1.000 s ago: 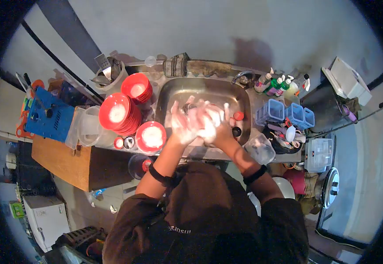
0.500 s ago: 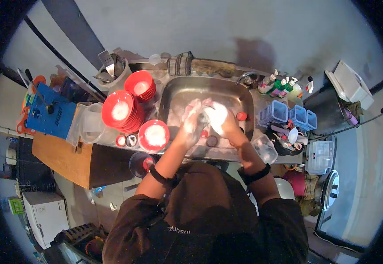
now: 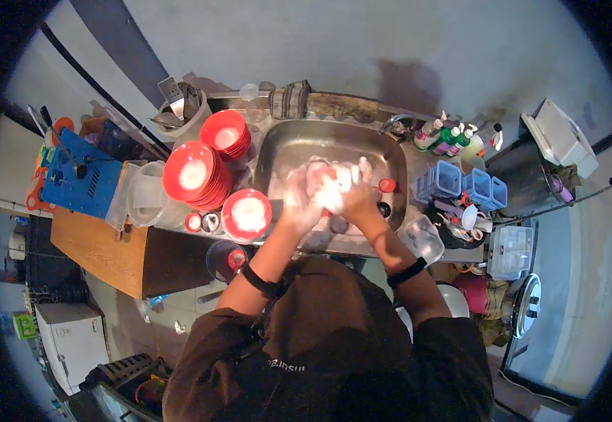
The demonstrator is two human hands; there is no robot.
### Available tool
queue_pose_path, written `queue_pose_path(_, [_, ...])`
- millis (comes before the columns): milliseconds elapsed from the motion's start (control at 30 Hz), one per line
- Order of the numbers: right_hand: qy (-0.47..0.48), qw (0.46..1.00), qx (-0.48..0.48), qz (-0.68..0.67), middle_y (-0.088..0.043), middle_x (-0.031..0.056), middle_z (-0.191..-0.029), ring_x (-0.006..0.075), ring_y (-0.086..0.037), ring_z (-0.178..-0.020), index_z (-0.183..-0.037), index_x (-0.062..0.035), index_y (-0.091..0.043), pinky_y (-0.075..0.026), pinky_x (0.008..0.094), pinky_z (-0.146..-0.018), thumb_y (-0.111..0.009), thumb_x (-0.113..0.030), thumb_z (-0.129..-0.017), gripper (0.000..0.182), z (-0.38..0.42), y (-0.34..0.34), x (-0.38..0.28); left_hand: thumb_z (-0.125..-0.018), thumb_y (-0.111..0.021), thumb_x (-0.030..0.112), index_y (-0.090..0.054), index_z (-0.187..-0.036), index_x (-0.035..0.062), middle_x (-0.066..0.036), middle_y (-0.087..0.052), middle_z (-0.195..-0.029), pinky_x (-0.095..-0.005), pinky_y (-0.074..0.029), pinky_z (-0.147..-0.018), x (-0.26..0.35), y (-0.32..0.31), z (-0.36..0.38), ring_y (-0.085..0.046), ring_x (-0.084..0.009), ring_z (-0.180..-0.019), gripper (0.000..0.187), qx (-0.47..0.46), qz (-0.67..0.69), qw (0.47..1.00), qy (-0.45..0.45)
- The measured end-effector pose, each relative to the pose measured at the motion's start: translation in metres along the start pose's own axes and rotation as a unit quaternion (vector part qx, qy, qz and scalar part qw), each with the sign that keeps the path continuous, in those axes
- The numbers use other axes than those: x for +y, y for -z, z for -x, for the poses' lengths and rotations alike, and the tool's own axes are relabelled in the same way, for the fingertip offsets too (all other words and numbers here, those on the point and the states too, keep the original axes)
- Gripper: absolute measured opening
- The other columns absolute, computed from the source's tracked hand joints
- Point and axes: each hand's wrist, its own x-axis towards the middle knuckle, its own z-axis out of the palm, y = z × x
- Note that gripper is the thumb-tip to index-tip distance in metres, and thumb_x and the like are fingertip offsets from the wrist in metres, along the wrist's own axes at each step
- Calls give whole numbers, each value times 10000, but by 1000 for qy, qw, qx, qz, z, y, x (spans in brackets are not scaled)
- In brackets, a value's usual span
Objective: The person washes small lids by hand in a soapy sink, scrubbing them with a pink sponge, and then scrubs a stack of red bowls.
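Observation:
Both hands are together over the steel sink [image 3: 334, 131], coated in white suds. My left hand [image 3: 299, 197] curls around a small foamy reddish thing, mostly hidden by suds and fingers. Against it presses my right hand [image 3: 351, 195], its fingers bent over the same spot; whether it also holds a sponge I cannot make out. A small red cup [image 3: 387, 185] lies in the sink to the right of my hands, with a dark round piece [image 3: 384, 209] just below it. Soapy water covers the sink floor.
Left of the sink stand a tall stack of red bowls [image 3: 192, 172], a shorter stack [image 3: 224, 132] and one foamy red bowl [image 3: 247, 214]. A faucet [image 3: 395, 125], soap bottles [image 3: 448, 139] and blue baskets [image 3: 441, 180] are on the right. A clear container [image 3: 422, 238] sits by the front edge.
My hands have closed together more tightly and turned, with the right fingers now over the left. A reddish patch shows between them. The stacked bowls have not moved.

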Motion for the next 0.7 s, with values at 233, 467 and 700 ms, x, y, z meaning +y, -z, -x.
queue_pose_path(233, [-136,974,3,-184,-564,96,-1155,357,-491,-1097,-1075,-155,-659,-290,591,-1014,-641,-319,-777,340,12,-11,-28,-971,-446,263,-425,-1296,57,-128,-590,-1129,-409,-473,-957,3,-16,0,-582,-257,-1063,386,116,108,987,24])
queue_pose_path(467, [16,986,-127,-108,-469,127,-1359,437,-290,-1335,-1140,-194,-645,-191,709,-1024,-624,-331,-785,380,2,22,-4,-971,-453,298,-437,-1280,53,-152,-604,-1108,-395,-505,-852,12,-7,13,-612,-244,-982,395,142,-18,982,123])
queue_pose_path(700, [-35,996,-85,-14,-428,153,-1418,397,-366,-1320,-998,-242,-705,-211,711,-1009,-633,-361,-755,280,6,7,-8,-976,-415,326,-549,-1139,133,-42,-598,-1091,-337,-522,-719,20,-29,10,-608,-166,-944,286,200,-22,969,145])
